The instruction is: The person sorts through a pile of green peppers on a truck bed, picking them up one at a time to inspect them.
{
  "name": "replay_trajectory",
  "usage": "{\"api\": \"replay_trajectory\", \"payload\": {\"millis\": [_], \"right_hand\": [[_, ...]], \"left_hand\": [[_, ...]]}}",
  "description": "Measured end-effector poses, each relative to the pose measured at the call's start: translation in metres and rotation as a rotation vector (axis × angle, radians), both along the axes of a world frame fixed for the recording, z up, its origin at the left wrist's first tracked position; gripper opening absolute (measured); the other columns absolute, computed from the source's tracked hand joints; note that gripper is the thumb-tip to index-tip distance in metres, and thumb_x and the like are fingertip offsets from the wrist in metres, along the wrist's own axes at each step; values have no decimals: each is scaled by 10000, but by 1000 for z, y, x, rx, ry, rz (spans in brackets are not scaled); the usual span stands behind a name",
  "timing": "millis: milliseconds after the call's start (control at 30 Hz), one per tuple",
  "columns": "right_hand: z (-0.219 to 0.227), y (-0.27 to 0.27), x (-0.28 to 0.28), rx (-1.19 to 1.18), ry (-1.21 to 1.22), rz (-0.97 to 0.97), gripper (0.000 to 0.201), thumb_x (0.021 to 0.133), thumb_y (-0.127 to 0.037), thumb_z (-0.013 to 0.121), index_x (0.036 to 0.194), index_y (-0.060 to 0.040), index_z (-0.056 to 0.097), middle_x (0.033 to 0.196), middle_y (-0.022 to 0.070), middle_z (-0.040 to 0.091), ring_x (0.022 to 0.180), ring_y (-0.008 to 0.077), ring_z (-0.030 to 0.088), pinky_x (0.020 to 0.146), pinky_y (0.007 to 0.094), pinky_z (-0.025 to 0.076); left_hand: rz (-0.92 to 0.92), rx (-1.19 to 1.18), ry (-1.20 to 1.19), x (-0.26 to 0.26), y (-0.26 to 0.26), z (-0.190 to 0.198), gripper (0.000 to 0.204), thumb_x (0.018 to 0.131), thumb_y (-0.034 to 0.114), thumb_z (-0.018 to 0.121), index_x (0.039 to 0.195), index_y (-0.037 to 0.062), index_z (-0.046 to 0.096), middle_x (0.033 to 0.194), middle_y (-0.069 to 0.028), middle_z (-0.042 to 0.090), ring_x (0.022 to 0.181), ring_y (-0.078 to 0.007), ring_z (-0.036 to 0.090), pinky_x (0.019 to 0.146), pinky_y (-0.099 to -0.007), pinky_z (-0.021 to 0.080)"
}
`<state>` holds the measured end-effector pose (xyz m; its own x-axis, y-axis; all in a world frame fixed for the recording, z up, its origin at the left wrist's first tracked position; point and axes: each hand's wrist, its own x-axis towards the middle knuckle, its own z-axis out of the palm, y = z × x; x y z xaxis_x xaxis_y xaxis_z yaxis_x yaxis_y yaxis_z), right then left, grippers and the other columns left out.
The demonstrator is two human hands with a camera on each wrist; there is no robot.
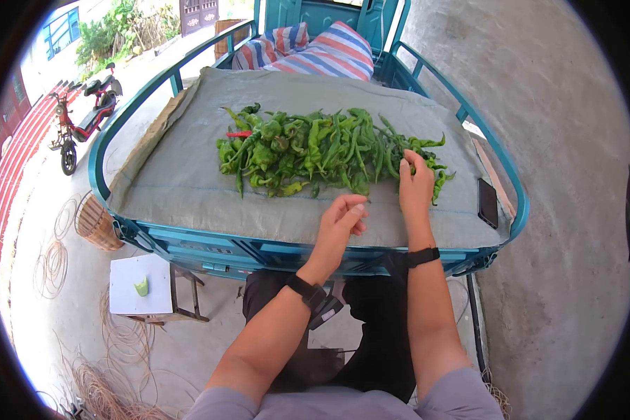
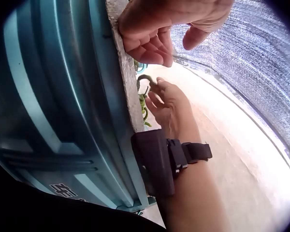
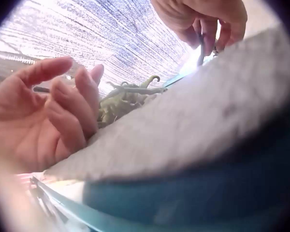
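Note:
A wide pile of green peppers [image 1: 308, 150] lies on the grey cover [image 1: 189, 203], with one red pepper [image 1: 239, 134] at its left. At the right end of the pile my right hand [image 1: 416, 187] pinches a pepper, seen as a curved green pepper [image 2: 147, 79] in the left wrist view and a dark shape in the right wrist view. My left hand [image 1: 339, 225] hovers by the cover's front edge, its fingers loosely bent and holding nothing; it also shows at the left of the right wrist view [image 3: 53, 111].
A phone [image 1: 488, 203] lies at the cover's right side. Blue rails [image 1: 493, 150] surround the cart bed, with striped sacks [image 1: 329, 52] behind. To the left are a small table [image 1: 136, 280] bearing a green piece, a basket [image 1: 96, 222] and a scooter [image 1: 84, 122].

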<state>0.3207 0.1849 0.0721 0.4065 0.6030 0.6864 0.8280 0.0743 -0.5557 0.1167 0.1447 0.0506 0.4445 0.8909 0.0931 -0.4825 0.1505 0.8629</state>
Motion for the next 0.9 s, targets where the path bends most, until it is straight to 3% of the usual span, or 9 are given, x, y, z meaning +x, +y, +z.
{"api": "replay_trajectory", "payload": {"millis": [133, 333, 433, 533, 633, 767, 900], "right_hand": [[8, -10, -9, 91, 197, -2, 283, 986, -246, 511, 1159, -78, 659, 1077, 100, 673, 1011, 283, 546, 897, 393, 436], [19, -18, -16, 235, 107, 17, 237, 987, -206, 511, 1122, -105, 678, 1109, 96, 662, 1091, 286, 508, 912, 404, 425], [22, -16, -15, 217, -118, 31, 191, 956, -185, 550, 1066, -119, 692, 1141, 85, 644, 1137, 282, 499, 930, 420, 412], [1, -7, -8, -11, -381, -339, 149, 906, -172, 597, 1004, -131, 702, 1179, 80, 621, 1173, 308, 491, 962, 459, 386], [2, -7, -19, 122, -293, -96, 134, 851, -196, 651, 956, -136, 707, 1194, 88, 610, 1194, 337, 480, 994, 492, 353], [1, -6, -54, 43, -438, -37, 143, 819, -245, 693, 880, -119, 717, 1192, 102, 614, 1223, 351, 464, 1024, 489, 316], [-15, 4, -53, -108, -380, -47, 145, 820, -244, 691, 873, -113, 724, 1185, 100, 626, 1235, 345, 461, 1027, 483, 311]], "left_hand": [[-37, 36, 35, -2, -2, -3, 280, 962, 226, 551, 1192, 70, 575, 995, -43, 601, 804, -105, 551, 764, -262, 441], [-40, 42, 47, -6, -3, -4, 260, 962, 201, 550, 1186, 73, 578, 983, -41, 602, 807, -108, 553, 771, -266, 444], [-45, 36, 45, -7, -3, -4, 256, 962, 199, 550, 1183, 74, 580, 978, -41, 602, 809, -108, 555, 775, -268, 446], [-50, 35, 55, -7, -3, -4, 257, 962, 199, 548, 1184, 71, 579, 975, -39, 600, 811, -108, 555, 776, -269, 449], [-60, 44, 56, -7, -3, -3, 257, 962, 194, 549, 1182, 65, 576, 971, -37, 597, 810, -107, 556, 771, -266, 450], [-48, 84, 97, -5, -2, -7, 253, 958, 173, 557, 1180, 53, 570, 960, -33, 595, 806, -105, 563, 762, -261, 462], [-44, 105, 116, -5, -3, -7, 250, 955, 153, 558, 1179, 42, 567, 953, -35, 596, 808, -107, 573, 757, -259, 475]]}}
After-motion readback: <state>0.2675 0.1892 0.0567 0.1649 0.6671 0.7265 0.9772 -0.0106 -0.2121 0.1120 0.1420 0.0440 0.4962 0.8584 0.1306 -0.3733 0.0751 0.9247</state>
